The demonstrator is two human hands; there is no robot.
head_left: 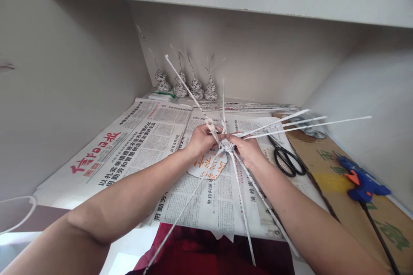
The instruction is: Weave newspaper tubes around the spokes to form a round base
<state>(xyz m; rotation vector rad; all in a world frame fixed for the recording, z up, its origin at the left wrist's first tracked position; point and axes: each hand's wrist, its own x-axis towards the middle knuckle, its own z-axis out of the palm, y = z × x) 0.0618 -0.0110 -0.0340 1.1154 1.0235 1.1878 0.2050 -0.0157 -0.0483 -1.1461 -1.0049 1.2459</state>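
Note:
A small woven piece (228,146) made of rolled newspaper rods is held up between my two hands. Long thin rods fan out from it in several directions, some to the right and some down toward my lap. My left hand (202,141) is closed at its left side, pinching a rolled paper rod (185,84) that slants up to the left, with a thicker pale collar near the fingers. My right hand (249,149) grips the woven piece from the right, thumb near its top. Beneath the hands lies a rounded card (206,172) with orange writing.
Newspaper sheets (145,137) cover the table. Black-handled scissors (288,159) lie right of my right hand. A blue glue gun (364,180) rests on cardboard (325,180) at far right. Several woven gourd shapes (195,89) stand at the back, beside a bundle of paper rods (248,107).

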